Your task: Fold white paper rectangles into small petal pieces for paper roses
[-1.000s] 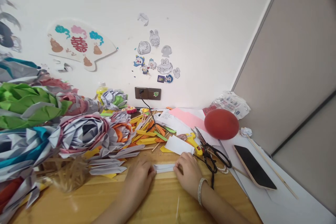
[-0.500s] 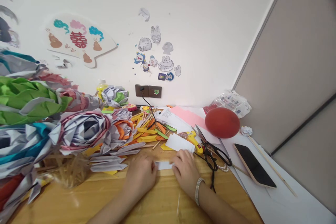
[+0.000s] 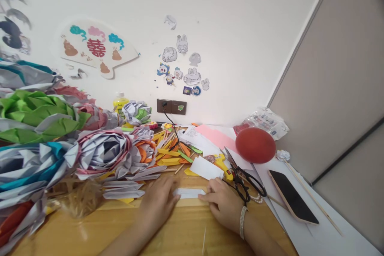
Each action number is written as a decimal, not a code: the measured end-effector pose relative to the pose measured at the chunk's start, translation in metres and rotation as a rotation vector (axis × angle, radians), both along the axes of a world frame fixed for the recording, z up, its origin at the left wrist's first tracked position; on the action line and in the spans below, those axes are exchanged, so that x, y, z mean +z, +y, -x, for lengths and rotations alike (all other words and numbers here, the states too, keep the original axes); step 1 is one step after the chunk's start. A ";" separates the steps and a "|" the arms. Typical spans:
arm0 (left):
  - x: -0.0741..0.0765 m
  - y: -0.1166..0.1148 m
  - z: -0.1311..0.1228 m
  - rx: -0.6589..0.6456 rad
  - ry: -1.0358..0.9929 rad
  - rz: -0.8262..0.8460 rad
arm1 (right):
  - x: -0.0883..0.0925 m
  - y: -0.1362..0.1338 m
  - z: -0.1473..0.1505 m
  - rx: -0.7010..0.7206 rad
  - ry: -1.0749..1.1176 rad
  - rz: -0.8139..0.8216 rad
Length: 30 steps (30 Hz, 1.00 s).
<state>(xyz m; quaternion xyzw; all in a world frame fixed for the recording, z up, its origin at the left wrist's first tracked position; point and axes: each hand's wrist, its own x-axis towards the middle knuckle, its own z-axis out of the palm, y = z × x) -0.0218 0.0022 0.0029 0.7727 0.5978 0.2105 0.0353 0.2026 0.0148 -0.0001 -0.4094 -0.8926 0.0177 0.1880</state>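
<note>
Left of the scissors [image 3: 237,168], the left hand [image 3: 159,198] and right hand [image 3: 221,199] are apart, fingertips at opposite ends of a white strip [image 3: 189,193]; whether either pinches it, I cannot tell. The strip lies on the table [image 3: 180,230]. The phone [image 3: 294,197] is right of the scissors; a white card [image 3: 206,167] left; the red balloon [image 3: 255,145] beyond.

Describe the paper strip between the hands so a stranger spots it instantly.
Find the wooden table, then the left hand and right hand. Between them lies the white paper strip, long and narrow, unlike the broader white paper rectangle just behind it.
</note>
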 end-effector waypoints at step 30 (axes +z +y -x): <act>-0.007 0.001 -0.003 -0.354 0.283 -0.185 | -0.012 0.019 0.014 0.042 -0.037 -0.144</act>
